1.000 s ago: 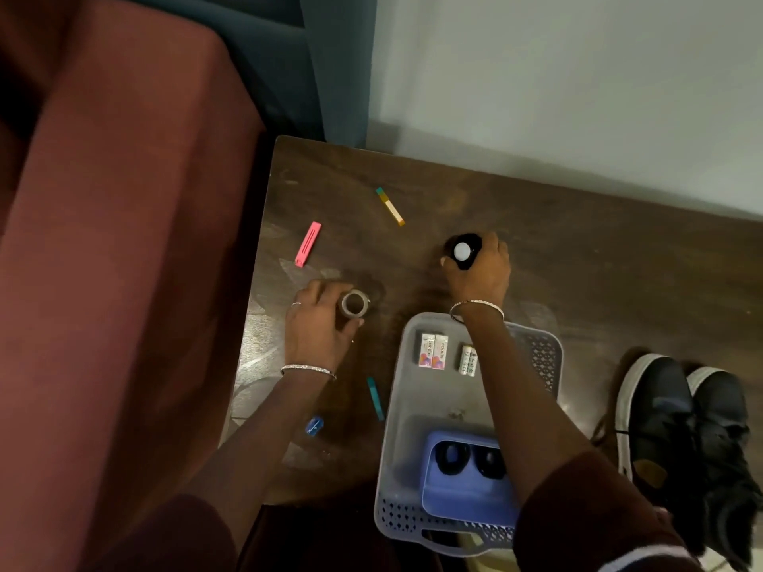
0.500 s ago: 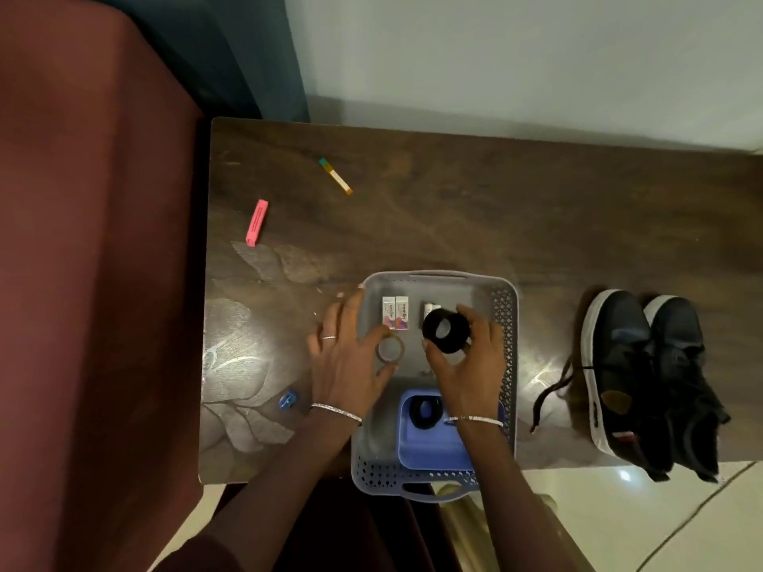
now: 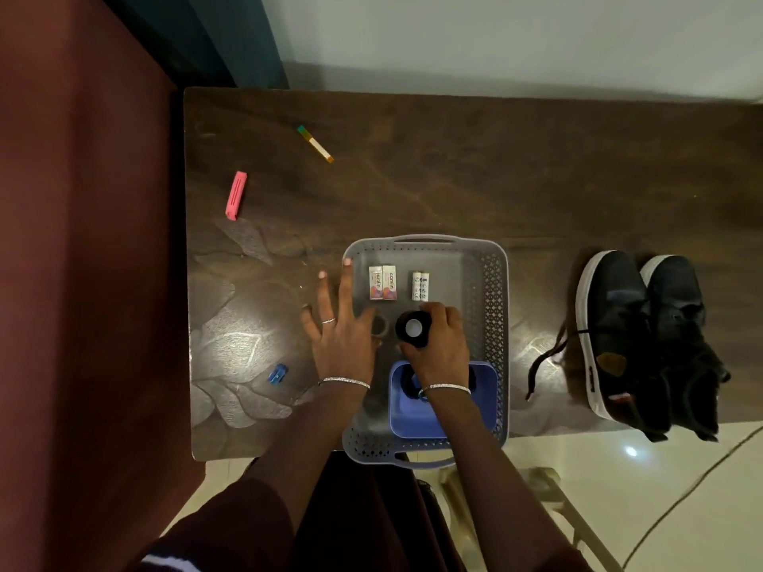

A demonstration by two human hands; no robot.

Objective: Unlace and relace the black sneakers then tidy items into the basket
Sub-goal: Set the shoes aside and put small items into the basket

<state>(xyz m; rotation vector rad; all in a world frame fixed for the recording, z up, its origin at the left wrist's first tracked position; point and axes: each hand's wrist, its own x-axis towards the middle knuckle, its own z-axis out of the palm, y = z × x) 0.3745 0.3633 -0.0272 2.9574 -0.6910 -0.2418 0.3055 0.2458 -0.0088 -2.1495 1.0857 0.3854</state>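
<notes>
The grey basket [image 3: 425, 240] stands at the table's near edge. My left hand [image 3: 338, 336] reaches over its left rim with the outer fingers spread, pinching a small tape roll [image 3: 379, 325] between thumb and forefinger, low inside the basket. My right hand [image 3: 441, 348] grips a black tape roll [image 3: 413, 328] with a white centre, also inside the basket. In the basket lie two small boxes [image 3: 382, 282], two batteries [image 3: 420, 286] and a blue tray [image 3: 446, 414]. The black sneakers [image 3: 644, 336] stand side by side to the right, with a loose lace [image 3: 545, 365] trailing.
On the dark wooden table [image 3: 454, 179] lie a pink clip [image 3: 236, 195] and a coloured stick [image 3: 316, 144] at the far left, and a small blue object [image 3: 277, 373] near the front left. A red sofa [image 3: 82, 282] borders the table's left side.
Both hands carried their rolls from the table back over the basket and have now lowered them inside it. The view has shifted toward the near edge.
</notes>
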